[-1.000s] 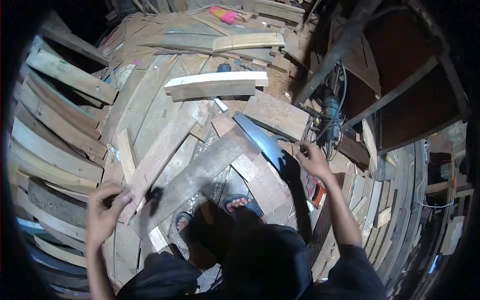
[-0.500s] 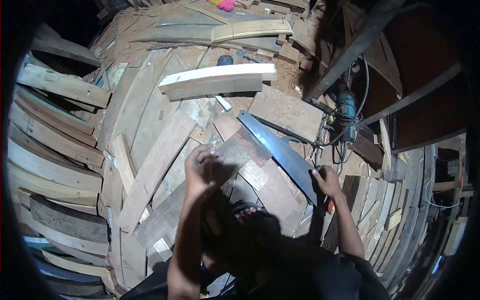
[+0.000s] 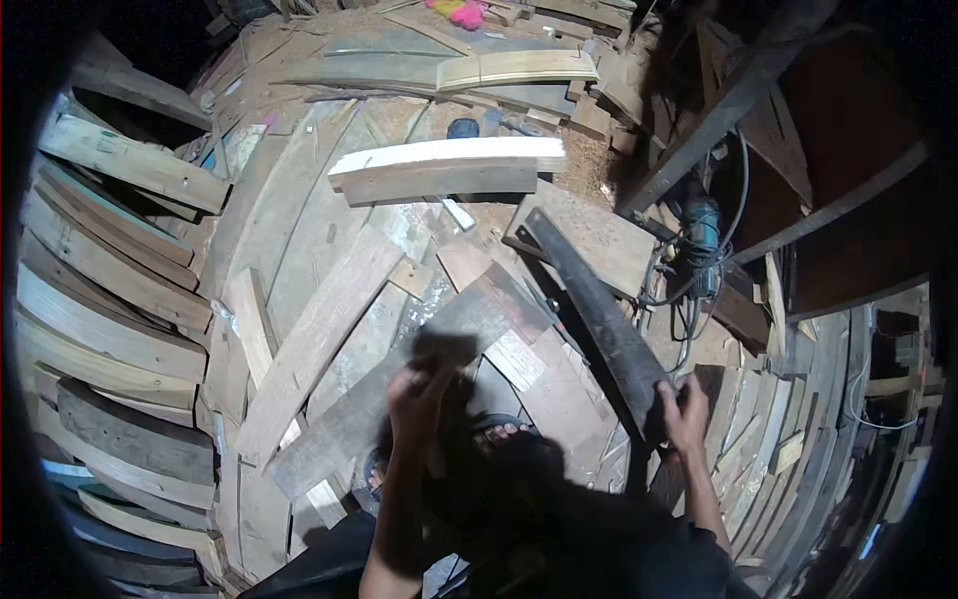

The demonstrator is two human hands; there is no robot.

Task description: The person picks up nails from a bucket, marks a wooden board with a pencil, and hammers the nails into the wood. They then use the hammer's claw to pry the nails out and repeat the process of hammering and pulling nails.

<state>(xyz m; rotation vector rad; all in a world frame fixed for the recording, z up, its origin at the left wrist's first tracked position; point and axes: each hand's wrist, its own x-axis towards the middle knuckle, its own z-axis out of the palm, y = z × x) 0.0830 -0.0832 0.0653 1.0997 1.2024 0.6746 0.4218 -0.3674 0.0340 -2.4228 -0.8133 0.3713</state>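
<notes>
A hand saw (image 3: 599, 314) with a long blade, dark now, slants from the upper middle down to the right. My right hand (image 3: 685, 414) is closed round its lower, handle end. My left hand (image 3: 414, 399) hangs over a long grey board (image 3: 349, 424); its fingers are in deep shadow, and whether they hold anything does not show. Beneath the saw lie short pale wood pieces (image 3: 564, 389). One foot in a sandal (image 3: 504, 431) shows between the hands.
Curved planks (image 3: 120, 349) are stacked along the left, with more boards (image 3: 768, 429) at the right. A thick curved timber with a white top (image 3: 449, 170) lies ahead. A green power tool (image 3: 704, 245) with cables sits at the right, near a slanting beam (image 3: 728, 100).
The saw has moved right and turned, so its blade went from shiny blue to dark. My right hand moved slightly right and down with it. My left hand dropped lower into shadow.
</notes>
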